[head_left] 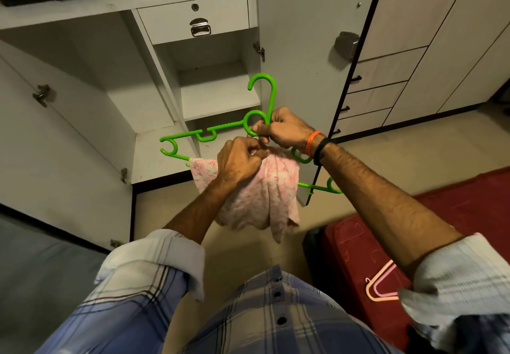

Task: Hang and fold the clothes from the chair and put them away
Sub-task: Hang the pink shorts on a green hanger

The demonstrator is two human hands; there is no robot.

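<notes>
- The wardrobe (154, 83) is standing open at the top left, with flat pale shelves and a small drawer (193, 13) that has a shiny metal handle.
- The green hanger (220, 127) is being held up in the air in front of the wardrobe shelves. It is hard, smooth plastic with a round hook on top and little notches on its arm.
- The left hand (238, 160) is pinching the top edge of the pink cloth (265, 193), with its fingers curled tight on it, just below the neck of the hanger.
- The pink cloth is hanging over the bottom bar of the hanger. It is soft and thin, with a small flower print, and it is drooping down in loose folds.
- The right hand (284, 129) is gripping the neck of the hanger, with its fingers clamped round the ring under the hook.
- To do this well, I think the right hand should be holding the hanger level while the left hand is pulling the cloth even on both sides, so it is not slipping off the smooth bar.
- The red bed (455, 210) is sitting at the right, and a pink hanger (382, 284) is lying on it near its front edge.
</notes>
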